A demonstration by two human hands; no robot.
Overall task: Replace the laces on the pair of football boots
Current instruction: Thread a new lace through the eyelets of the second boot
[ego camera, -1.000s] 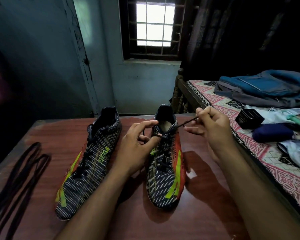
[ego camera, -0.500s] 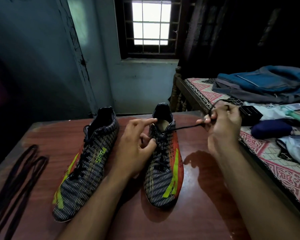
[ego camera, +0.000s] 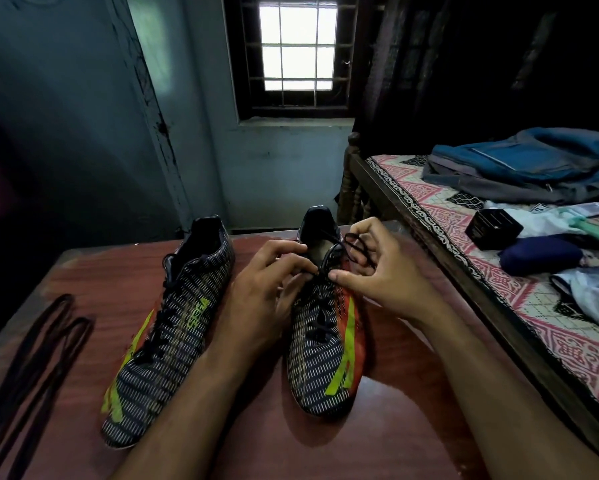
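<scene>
Now both hands' fingers pinch black lace (ego camera: 355,249) at right boot (ego camera: 325,341) collar.

spare laces (ego camera: 31,368): cut off by the left edge
right boot (ego camera: 325,348): upper eyelets hidden behind both hands
bed (ego camera: 498,271): runs past the right edge

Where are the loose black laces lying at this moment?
In the head view, the loose black laces lie at the table's left edge, left of the left boot.

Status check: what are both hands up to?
Left hand and right hand pinching black lace at right boot collar. Left boot untouched. Nothing obstructing.
</scene>
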